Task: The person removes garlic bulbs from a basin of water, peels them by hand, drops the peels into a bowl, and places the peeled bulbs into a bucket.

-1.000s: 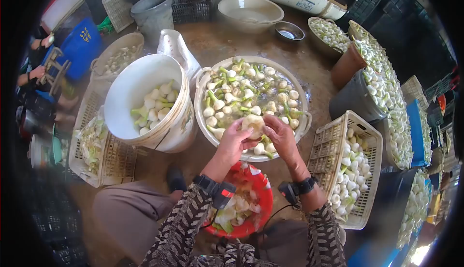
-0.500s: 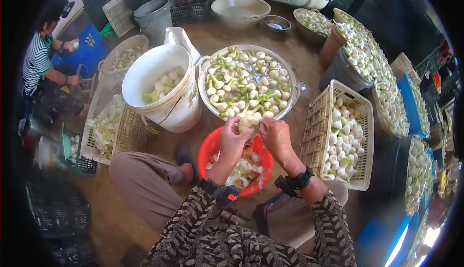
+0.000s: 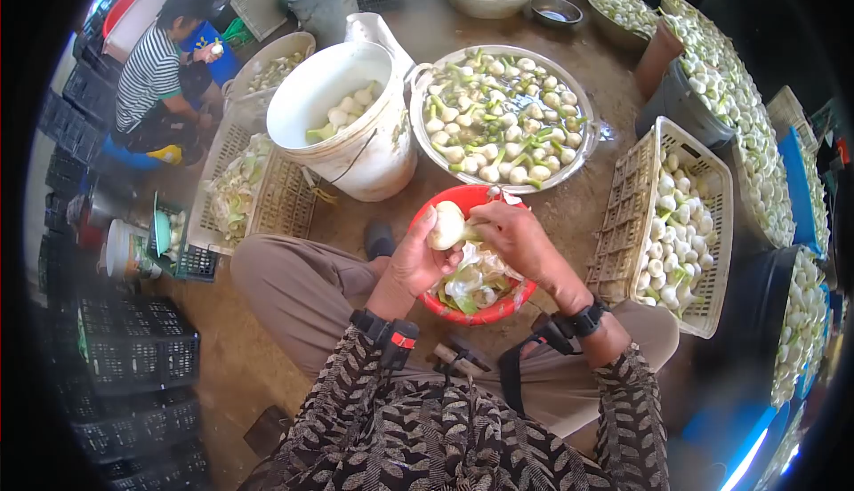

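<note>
A white garlic bulb (image 3: 447, 226) sits in my left hand (image 3: 414, 258), its fingers curled round the bulb. My right hand (image 3: 519, 240) is closed at the bulb's greenish stem, the fingertips pinching it. Both hands are above a red basin (image 3: 473, 316) that contains loose, papery garlic skins (image 3: 478, 277). Just beyond lies a wide round basin (image 3: 583, 91) with peeled, green-stemmed bulbs in water. To the left stands a white bucket (image 3: 391, 157) with several bulbs inside. A cream crate (image 3: 614, 237) of peeled bulbs is tilted at my right.
A person in a striped shirt (image 3: 153, 77) sits at the far left, holding a bulb. A crate of skins (image 3: 283, 211) stands behind my left knee. Heaped garlic containers (image 3: 725, 126) line the right side. Black crates (image 3: 142, 358) are stacked at the lower left.
My hands have come down and nearer, with the bulb now showing smooth and white, its stem toward the right hand. The view has shifted, moving the surroundings to the right.
</note>
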`<state>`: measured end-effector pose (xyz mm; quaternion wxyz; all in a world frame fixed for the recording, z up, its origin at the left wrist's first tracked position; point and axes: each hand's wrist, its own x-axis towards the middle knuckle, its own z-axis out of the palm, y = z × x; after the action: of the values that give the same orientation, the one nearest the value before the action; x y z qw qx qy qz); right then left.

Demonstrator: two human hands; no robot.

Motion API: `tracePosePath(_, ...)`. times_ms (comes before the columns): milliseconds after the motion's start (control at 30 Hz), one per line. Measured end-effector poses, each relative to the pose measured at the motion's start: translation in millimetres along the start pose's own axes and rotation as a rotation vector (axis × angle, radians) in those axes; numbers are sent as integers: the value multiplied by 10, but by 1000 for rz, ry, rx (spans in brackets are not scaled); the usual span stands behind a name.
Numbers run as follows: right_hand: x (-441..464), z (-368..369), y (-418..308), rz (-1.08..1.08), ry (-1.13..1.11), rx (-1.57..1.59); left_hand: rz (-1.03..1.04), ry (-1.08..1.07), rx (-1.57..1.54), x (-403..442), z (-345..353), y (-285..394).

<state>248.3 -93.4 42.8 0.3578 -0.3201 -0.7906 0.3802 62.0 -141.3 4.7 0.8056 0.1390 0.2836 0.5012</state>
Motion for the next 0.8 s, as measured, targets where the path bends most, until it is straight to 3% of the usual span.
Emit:
tracePosePath(100, -28, 0, -47, 44, -45, -77, -28, -46, 16, 37, 24, -61)
tracePosePath(133, -54, 36, -18, -49, 33, -102, -29, -45, 17, 42, 25, -61)
tracePosePath(300, -91, 69, -19, -75, 66, -262, -107, -80, 51, 92, 16, -66)
tracePosePath(367, -88, 86, -1, -71, 112, -305, -43, -111, 116, 90, 23, -80)
tracePosePath(500, -40, 4, 126, 171, 98, -116, 50, -179, 284, 143, -12, -69)
tracePosePath(533, -47, 20, 189, 180, 77, -66, 39, -239, 187, 154, -65, -60)
tracePosePath(567, -49, 29, 172, 171, 110, -64, 69, -26, 177, 32, 86, -56)
tracePosePath(633, -15, -30, 17, 227, 55, 122, 65, -187, 162, 165, -109, -64)
tracePosePath(800, -37, 53, 0, 100, 92, -44, 84, -64, 739, 98, 167, 80)
